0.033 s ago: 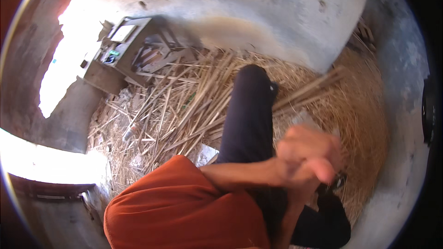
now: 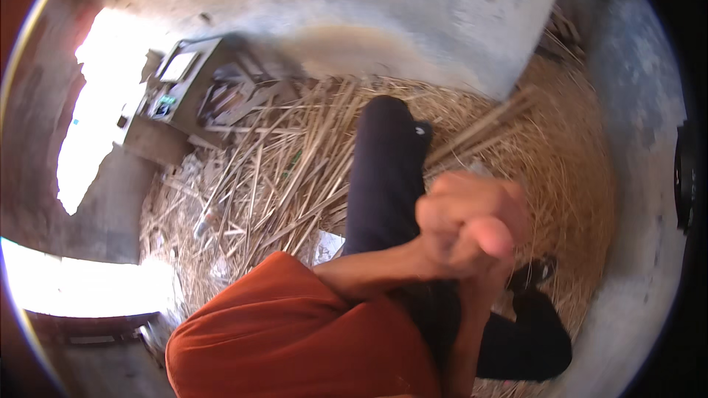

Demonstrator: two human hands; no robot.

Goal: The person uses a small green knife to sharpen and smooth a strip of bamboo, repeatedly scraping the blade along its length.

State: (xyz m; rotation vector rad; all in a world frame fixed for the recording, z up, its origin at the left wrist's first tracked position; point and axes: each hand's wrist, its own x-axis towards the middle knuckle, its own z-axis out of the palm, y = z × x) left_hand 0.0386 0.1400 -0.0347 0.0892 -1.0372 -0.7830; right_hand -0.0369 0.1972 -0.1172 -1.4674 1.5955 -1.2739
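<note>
My left forearm comes out of a loose orange-red sleeve [image 2: 295,324] and reaches across to the right. My left hand [image 2: 453,210] is closed, its fingers curled, and lies against my right hand [image 2: 483,269]. The right forearm rises from the lower edge beneath it. One thumb points up toward the view; I cannot tell for certain which hand it belongs to. Most of the right hand's fingers are hidden, and both hands are blurred. Anything between them is covered. Beneath the hands are my dark trouser leg [image 2: 387,177] and loose straw [image 2: 560,199].
Long dry stalks [image 2: 295,155] lie heaped beyond my knee. A worn wooden table [image 2: 188,99] with small objects stands at the far left, beside a bright ragged opening [image 2: 103,103]. Plastered walls [image 2: 442,22] curve around. A white scrap [image 2: 327,247] and a clear bottle [image 2: 203,225] lie among the stalks.
The view has turned a little, so the room sits further left in the picture. My hands, still together, appear slightly higher and further left.
</note>
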